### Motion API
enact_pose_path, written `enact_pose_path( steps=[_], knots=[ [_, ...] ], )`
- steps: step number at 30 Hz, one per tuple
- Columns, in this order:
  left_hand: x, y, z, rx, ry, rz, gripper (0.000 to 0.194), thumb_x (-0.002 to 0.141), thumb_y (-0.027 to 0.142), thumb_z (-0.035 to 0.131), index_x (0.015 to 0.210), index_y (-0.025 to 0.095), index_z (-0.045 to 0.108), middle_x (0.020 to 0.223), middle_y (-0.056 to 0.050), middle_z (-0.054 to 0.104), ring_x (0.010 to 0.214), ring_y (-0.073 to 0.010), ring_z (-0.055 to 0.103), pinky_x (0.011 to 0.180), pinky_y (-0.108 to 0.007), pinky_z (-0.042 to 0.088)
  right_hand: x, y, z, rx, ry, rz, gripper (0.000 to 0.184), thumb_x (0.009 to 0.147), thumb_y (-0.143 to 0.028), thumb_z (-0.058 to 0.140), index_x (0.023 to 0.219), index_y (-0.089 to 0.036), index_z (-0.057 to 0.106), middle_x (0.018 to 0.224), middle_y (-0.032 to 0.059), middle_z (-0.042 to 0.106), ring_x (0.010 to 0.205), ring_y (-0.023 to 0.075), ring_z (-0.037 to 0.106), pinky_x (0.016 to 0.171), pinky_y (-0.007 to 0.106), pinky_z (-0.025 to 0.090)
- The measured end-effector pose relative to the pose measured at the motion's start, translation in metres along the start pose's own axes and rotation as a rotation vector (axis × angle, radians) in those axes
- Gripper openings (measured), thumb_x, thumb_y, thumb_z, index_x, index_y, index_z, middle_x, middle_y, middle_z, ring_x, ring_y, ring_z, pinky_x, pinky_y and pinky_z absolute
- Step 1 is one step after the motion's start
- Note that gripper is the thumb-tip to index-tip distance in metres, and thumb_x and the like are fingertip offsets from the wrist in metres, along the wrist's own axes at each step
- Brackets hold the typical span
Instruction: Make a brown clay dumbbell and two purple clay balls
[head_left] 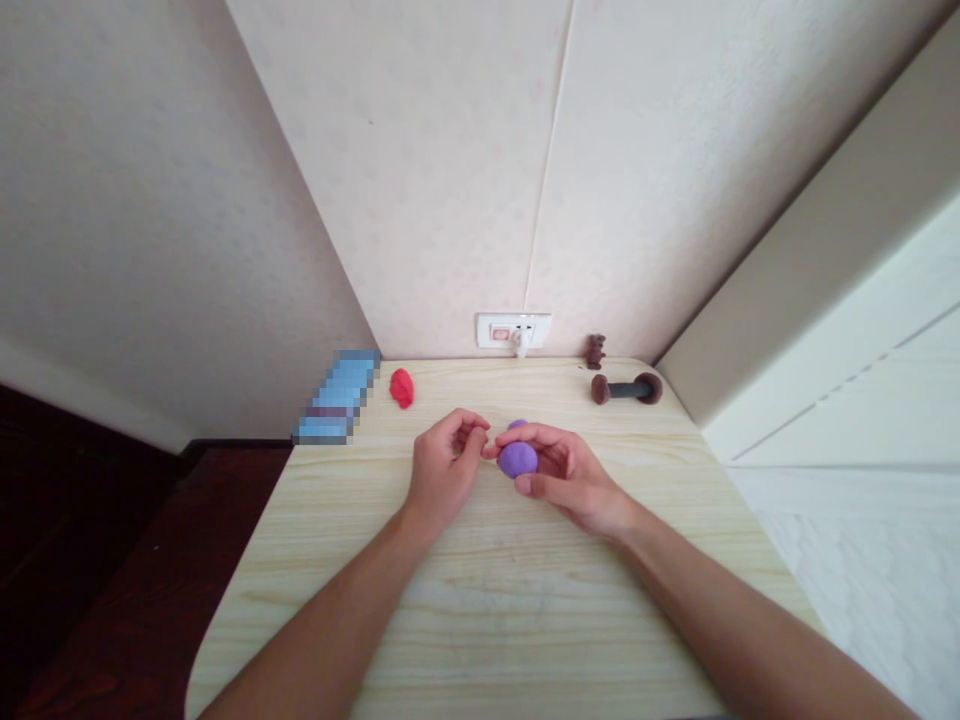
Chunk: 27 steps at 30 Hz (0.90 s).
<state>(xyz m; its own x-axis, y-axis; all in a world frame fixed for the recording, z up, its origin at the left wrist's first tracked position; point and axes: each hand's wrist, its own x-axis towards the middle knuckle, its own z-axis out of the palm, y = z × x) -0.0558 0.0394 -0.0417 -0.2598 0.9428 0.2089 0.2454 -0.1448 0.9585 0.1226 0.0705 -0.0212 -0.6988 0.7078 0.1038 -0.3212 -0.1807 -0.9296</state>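
A rounded purple lump of modelling clay [517, 461] is in my right hand [574, 480], between the thumb and the bent fingers. Just behind those fingers a second bit of purple clay [517, 424] shows, mostly hidden; whether the two are joined I cannot tell. To the left, my left hand [448, 458] is closed, thumb against curled fingertips, close to the right fingertips. What it pinches, if anything, is too small to make out. A flattened red lump of clay [402, 388] lies on the table beyond my left hand.
On the wooden table [510, 620], a dark dumbbell-shaped object [628, 390] lies at the back right, with a small brown bear figure [595, 352] behind it. A blurred blue item [339, 398] is at the back left. A wall socket [514, 331] holds a white plug.
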Motion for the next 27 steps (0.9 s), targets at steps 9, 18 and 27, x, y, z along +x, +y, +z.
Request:
enact_pose_path(
  steps=[9,18,27],
  knots=[
    [0.000,0.002,0.000,0.007,0.022,0.000,0.010,0.086,0.025,0.062,0.083,0.020,0.070,0.073,-0.001,0.069,0.069,-0.0165,0.064,0.066,-0.026,0.047,-0.002,0.001,0.006,0.038,0.049,0.071,0.041,0.074,-0.017,0.081,0.096,-0.024,0.047,0.103,0.0003,0.065,0.056,0.0068,0.055,0.051,0.022,0.043],
    [0.000,0.001,-0.001,0.021,0.013,0.001,0.010,0.087,0.025,0.061,0.085,0.020,0.069,0.074,-0.001,0.070,0.069,-0.0164,0.064,0.066,-0.026,0.047,-0.001,0.002,0.008,0.116,0.033,0.137,0.017,0.082,-0.032,0.064,0.092,-0.018,0.060,0.079,-0.0001,0.058,0.057,0.0094,0.040,0.054,0.026,0.024],
    [0.001,0.000,0.000,0.045,0.002,0.011,0.010,0.090,0.025,0.059,0.086,0.019,0.067,0.075,0.000,0.068,0.069,-0.0153,0.063,0.065,-0.025,0.047,-0.001,-0.001,0.012,0.337,0.046,0.153,0.022,0.076,-0.028,0.065,0.093,-0.015,0.068,0.081,0.0026,0.062,0.058,0.0098,0.049,0.054,0.024,0.034]
  ],
)
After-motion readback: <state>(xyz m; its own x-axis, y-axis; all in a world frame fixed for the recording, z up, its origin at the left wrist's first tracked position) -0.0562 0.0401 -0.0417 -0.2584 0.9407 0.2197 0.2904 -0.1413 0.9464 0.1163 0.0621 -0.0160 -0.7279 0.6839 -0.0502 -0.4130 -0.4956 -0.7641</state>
